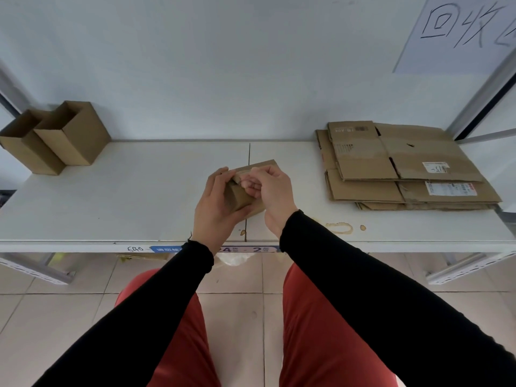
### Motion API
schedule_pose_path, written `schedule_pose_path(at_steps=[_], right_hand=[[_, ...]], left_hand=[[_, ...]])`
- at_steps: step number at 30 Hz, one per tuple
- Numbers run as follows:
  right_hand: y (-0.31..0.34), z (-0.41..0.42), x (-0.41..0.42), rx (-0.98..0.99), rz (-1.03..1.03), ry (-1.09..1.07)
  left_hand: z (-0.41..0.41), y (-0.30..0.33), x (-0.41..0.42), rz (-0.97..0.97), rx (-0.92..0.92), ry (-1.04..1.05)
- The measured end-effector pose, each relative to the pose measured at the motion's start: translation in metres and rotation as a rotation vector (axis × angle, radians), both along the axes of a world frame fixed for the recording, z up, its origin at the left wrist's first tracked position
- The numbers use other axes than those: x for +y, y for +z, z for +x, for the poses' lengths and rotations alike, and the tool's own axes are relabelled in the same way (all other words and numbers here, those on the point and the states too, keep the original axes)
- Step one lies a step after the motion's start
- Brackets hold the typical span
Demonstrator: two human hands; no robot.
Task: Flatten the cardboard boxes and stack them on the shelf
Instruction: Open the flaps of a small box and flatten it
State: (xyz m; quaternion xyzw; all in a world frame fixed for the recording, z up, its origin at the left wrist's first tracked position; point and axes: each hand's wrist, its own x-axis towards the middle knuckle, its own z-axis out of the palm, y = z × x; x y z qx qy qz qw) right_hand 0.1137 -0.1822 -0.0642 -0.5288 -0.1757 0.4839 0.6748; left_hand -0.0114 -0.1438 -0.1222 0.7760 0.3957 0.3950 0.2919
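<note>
Small cardboard box (242, 198) was held over the white shelf (125, 196) at frame centre, between both hands. Left hand (215, 208) gripped the box from its 9 o'clock side, fingers curled round the near end, thumb underneath at about 5 o'clock. Right hand (272, 191) sat at the box's 3 o'clock, fingers bent inward and pinching a flap or tape edge at the top of the box; exact contact point was partly hidden by the knuckles. Box's far edge poked out at 12 o'clock past both hands. Stack of flattened boxes (405, 166) lay on the shelf at 2 o'clock, well apart from the hands, shipping labels showing on two sheets. Two open upright boxes (55, 135) stood touching each other at 10 o'clock against the wall. Paper sign (460, 29) with handwritten characters hung on the wall at 1 o'clock. Black sleeves, red trousers, tiled floor (237, 317) at 6 o'clock.
</note>
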Motion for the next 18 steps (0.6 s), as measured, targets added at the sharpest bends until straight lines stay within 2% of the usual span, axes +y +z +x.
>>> schedule_pose_path(at_steps=[8,18], right_hand=[[-0.006,-0.004,0.0,0.015,0.006,-0.044],[-0.007,0.005,0.006,0.216,-0.019,-0.235]], left_hand=[[0.001,-0.013,0.002,0.031,-0.053,-0.01],[0.001,-0.015,0.003,0.059,-0.025,-0.008]])
